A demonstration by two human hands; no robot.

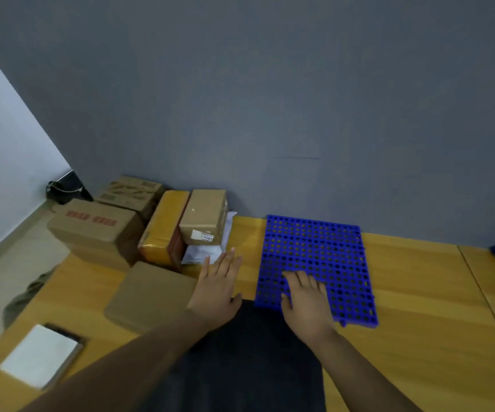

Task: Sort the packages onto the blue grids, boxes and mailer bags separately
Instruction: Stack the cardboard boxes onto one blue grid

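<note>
Holding both bare arms stretched forward: left forearm (136, 352) in from lower left, right forearm (359, 361) from lower right, converging toward grips. Keeping left grip (218, 288) palm down, fingers straight, close together. Laying right grip (307, 301) palm down just right of left grip, fingers spread, uncurled.

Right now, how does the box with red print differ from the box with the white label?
The box with red print is larger, lettered on top; the box with the white label is smaller, stickered on its near face. The first stands left in the pile, the second right, over white mailer bags. Both are brown cardboard, off the blue grid.
</note>
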